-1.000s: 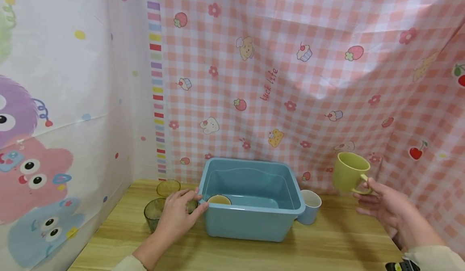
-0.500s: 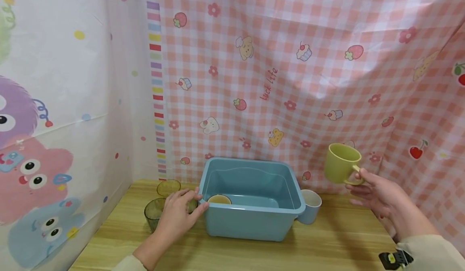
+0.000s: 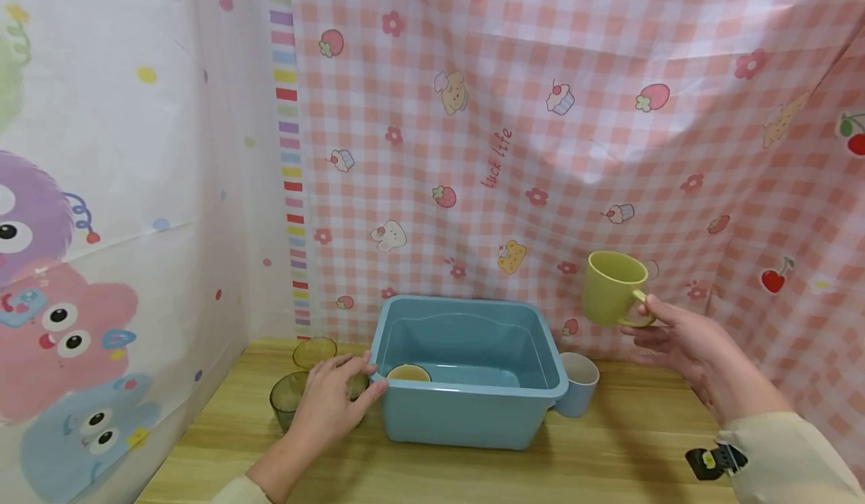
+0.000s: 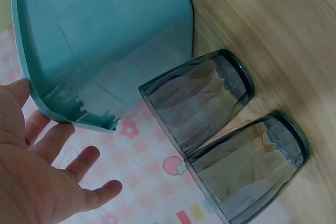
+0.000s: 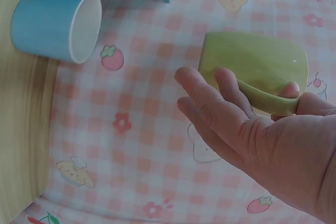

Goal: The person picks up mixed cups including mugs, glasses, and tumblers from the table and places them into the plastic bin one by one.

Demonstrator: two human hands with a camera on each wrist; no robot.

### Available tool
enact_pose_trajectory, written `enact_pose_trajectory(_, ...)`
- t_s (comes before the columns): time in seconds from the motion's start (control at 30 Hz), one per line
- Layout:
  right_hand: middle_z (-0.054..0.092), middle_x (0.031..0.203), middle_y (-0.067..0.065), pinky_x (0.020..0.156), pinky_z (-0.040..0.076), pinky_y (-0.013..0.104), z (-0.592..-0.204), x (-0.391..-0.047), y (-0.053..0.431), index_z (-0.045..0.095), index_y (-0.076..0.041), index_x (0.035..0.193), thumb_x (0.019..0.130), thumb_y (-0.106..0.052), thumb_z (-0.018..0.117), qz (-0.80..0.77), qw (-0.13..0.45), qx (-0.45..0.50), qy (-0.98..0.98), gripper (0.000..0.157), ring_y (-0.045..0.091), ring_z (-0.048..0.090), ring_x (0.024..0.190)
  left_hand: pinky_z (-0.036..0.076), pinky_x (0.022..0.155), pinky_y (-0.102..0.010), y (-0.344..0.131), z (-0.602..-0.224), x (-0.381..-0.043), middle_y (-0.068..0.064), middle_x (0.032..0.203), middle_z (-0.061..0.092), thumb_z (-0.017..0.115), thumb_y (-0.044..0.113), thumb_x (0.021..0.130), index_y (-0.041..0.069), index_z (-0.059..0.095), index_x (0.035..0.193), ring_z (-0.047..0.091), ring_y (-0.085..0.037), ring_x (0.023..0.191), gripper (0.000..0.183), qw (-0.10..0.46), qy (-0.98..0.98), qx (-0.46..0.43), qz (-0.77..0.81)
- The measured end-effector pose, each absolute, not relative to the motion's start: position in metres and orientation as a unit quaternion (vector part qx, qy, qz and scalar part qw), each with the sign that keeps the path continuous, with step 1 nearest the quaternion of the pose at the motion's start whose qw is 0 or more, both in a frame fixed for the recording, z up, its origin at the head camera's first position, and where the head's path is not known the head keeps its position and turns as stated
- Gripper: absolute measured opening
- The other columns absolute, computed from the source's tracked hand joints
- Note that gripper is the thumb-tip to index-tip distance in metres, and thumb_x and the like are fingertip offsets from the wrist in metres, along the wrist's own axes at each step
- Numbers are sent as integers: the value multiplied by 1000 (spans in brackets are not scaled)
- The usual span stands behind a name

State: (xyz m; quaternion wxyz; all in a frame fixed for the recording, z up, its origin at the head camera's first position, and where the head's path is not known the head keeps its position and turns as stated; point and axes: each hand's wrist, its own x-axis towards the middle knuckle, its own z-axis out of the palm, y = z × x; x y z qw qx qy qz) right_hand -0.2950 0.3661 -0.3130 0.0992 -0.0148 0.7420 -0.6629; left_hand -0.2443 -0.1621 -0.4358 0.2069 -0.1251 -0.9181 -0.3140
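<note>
Yellow-green mug point(image 3: 611, 297), just one, smooth and rounded with a curved handle, hangs upright in the air above the back right part of a wood-grain table point(image 3: 473, 481). Our right hand point(image 3: 696, 350) pinches it by the handle. Our left hand point(image 3: 331, 391) is relaxed, its fingertips touching the rim of one glossy, rectangular blue bin point(image 3: 466, 417) near the middle of the table's back edge. Inside the bin, at its front left corner, we see one round cup point(image 3: 408, 373), pale yellow within. One pale blue mug point(image 3: 577, 395) stands just right of the bin. Toward the table's back left corner we count three clear tumblers: one amber tumbler point(image 3: 314, 350) and two smoky, faceted tumblers point(image 4: 194, 98). Behind everything hangs creased pink gingham cloth point(image 3: 541, 143).
</note>
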Motion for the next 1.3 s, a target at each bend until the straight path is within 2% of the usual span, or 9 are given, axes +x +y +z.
enact_pose_trajectory(0.23,75,106,-10,89,63,37,-306,-301,350,63,-25,95,114,-52,38,-660,106,-37,743,41,9,68,101,34,120,-75,-162,-435,-245,-3,135,76,78,41,98,12,76,130,58,-43,140,43,206,-917,-124,-317)
enact_pose_trajectory(0.43,78,104,-7,88,64,42,-303,-303,336,65,-24,98,113,-51,42,-672,110,-31,731,39,13,65,103,35,119,-75,-162,-436,-246,-3,133,78,79,40,98,12,76,131,58,-43,140,44,207,-918,-123,-315)
enact_pose_trajectory(0.83,77,105,-7,90,63,41,-300,-308,315,64,-25,96,114,-49,43,-670,112,-44,732,37,9,71,100,36,119,-75,-161,-436,-246,-3,132,78,79,40,97,12,76,131,58,-43,139,44,209,-918,-122,-313)
enact_pose_trajectory(1.03,77,108,-7,92,62,41,-299,-310,303,66,-25,95,114,-48,44,-667,113,-53,734,37,9,72,102,36,119,-74,-162,-437,-247,-4,139,75,78,41,98,13,77,127,58,-43,139,40,209,-919,-123,-312)
enact_pose_trajectory(1.3,77,106,-3,91,64,40,-298,-311,288,67,-25,93,113,-47,49,-673,114,-43,730,35,11,74,100,36,119,-74,-162,-438,-246,-4,135,76,79,41,97,12,76,129,59,-43,139,43,211,-918,-121,-314)
